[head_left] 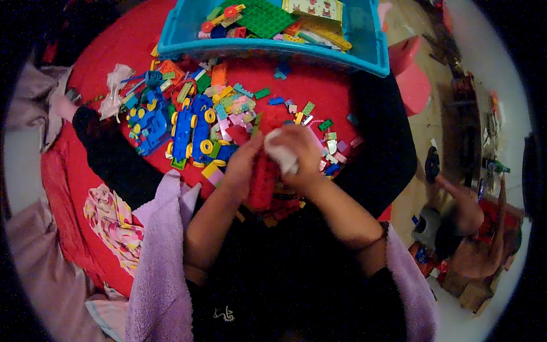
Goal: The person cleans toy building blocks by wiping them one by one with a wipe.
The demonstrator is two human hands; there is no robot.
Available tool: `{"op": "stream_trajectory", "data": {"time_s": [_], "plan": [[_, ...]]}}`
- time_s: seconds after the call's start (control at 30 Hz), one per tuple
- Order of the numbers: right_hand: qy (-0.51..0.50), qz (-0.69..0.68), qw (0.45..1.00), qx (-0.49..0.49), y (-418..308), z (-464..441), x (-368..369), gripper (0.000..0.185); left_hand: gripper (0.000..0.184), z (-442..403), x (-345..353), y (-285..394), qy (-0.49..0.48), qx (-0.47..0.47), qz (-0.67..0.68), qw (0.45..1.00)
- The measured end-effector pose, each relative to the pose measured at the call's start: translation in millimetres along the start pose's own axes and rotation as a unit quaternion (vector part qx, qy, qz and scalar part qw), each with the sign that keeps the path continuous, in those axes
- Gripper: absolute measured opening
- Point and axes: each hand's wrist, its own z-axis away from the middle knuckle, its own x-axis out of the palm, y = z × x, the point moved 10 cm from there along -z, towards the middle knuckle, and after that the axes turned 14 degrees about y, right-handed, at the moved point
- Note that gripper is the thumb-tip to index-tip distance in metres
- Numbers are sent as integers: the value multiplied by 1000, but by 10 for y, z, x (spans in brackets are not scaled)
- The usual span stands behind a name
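In front of my body, my left hand [241, 163] is closed around a long red toy brick [261, 185]. My right hand [306, 155] grips a white crumpled cloth or tissue [281, 155], which lies against the brick's right side. Motion blurs the fingers of both hands. Just left of my hands are blue toy vehicle bases [200, 128] with yellow wheels. Colourful building bricks [236, 105] are piled beyond them, and more loose bricks [331, 137] lie to the right of my right hand.
A blue plastic bin [273, 52] holding bricks and a green baseplate [262, 20] stands at the far side of the red cloth [114, 43]. A pink plastic item [411, 80] is beside it. My dark-clothed legs flank the bricks. Another person [464, 228] is at the right.
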Motion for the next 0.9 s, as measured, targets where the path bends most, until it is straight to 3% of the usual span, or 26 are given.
{"op": "stream_trajectory", "data": {"time_s": [0.1, 0.13, 0.17, 0.23, 0.3, 0.37, 0.43, 0.53, 0.63, 0.67, 0.73, 0.77, 0.8, 0.87, 0.9], "plan": [[132, 48, 985, 104, 515, -266, -407, 20, 38, -26, 111, -176, -9, -2, -116, 993], [190, -61, 943, 265, 840, -160, -517, 20, 35, -47, 142, -78, 19, 28, -141, 989], [239, -169, 863, 413, 1104, 20, -530, 20, 35, -77, 217, 66, 15, 29, -144, 989], [298, -186, 790, 502, 1267, 135, -643, 23, 30, -25, 664, 749, -137, 143, -25, 980], [283, -199, 805, 483, 1320, 122, -647, 23, 25, 13, 837, 1405, -71, 252, 86, 961], [308, -207, 795, 481, 1334, 121, -679, 23, 24, -182, 946, 1972, -90, 297, 161, 937], [306, -208, 799, 475, 1347, 106, -694, 23, 29, -294, 961, 2246, -13, 293, 177, 939], [323, -194, 792, 480, 1357, 102, -750, 23, 33, -576, 983, 2587, -67, 286, 146, 945], [352, -186, 787, 471, 1344, 62, -865, 23, 29, -407, 852, 2530, -31, 328, 189, 925], [362, -192, 794, 450, 1336, 19, -934, 23, 24, -30, 901, 2313, -32, 428, 146, 892], [421, -176, 804, 382, 1287, -107, -1221, 23, 23, 487, 993, 1622, 30, 525, -204, 826], [448, -177, 807, 341, 1222, -181, -1386, 23, 24, 523, 931, 1163, 3, 642, -444, 624], [477, -176, 800, 317, 1264, -184, -1561, 22, 21, 531, 788, 585, -36, 630, -535, 562], [465, -182, 801, 330, 1366, -159, -1740, 18, 15, 672, 492, -473, -295, 544, -624, 477], [454, -191, 800, 342, 1399, -140, -1754, 17, 17, 813, 283, -744, -349, 577, -633, 380]]}}
